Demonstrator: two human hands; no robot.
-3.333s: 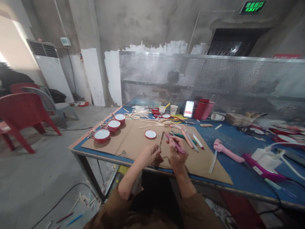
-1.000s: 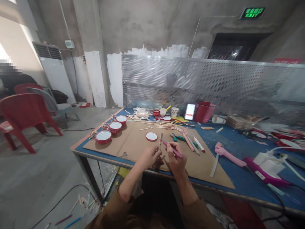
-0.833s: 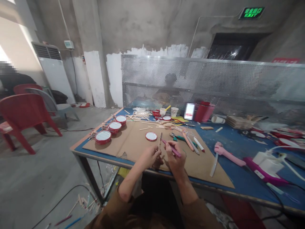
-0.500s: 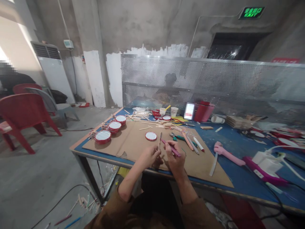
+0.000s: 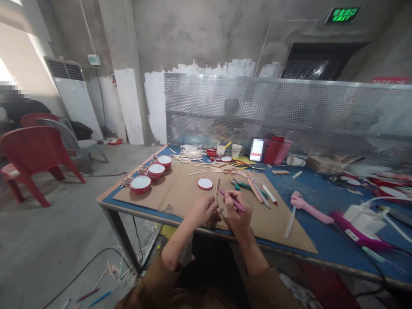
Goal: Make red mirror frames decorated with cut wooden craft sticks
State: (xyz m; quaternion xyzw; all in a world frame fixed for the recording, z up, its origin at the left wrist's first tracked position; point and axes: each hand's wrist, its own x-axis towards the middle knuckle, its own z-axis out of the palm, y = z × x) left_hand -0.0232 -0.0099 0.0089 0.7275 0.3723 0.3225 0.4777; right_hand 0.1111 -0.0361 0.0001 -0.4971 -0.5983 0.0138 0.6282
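My left hand (image 5: 206,210) is closed on a thin wooden stick (image 5: 217,189), which stands nearly upright above the cardboard. In my right hand (image 5: 238,212) is a purple marker pen (image 5: 237,203), its tip close to the stick; whether they touch I cannot tell. Just beyond my hands lies a red-rimmed white disc (image 5: 205,183). To the right of it rest green-handled pliers (image 5: 236,184), an orange marker (image 5: 255,191) and a white marker with a red end (image 5: 269,195).
Red-rimmed drums (image 5: 140,184) line the table's left side. Loose sticks (image 5: 222,168) and paper cups (image 5: 236,150) lie at the back, before a perforated metal screen (image 5: 199,98). A pink glue gun (image 5: 310,208) and a purple power strip (image 5: 360,236) sit on the right.
The view has shifted very slightly. My hands keep the same pose, with the pen tip still close to the stick.
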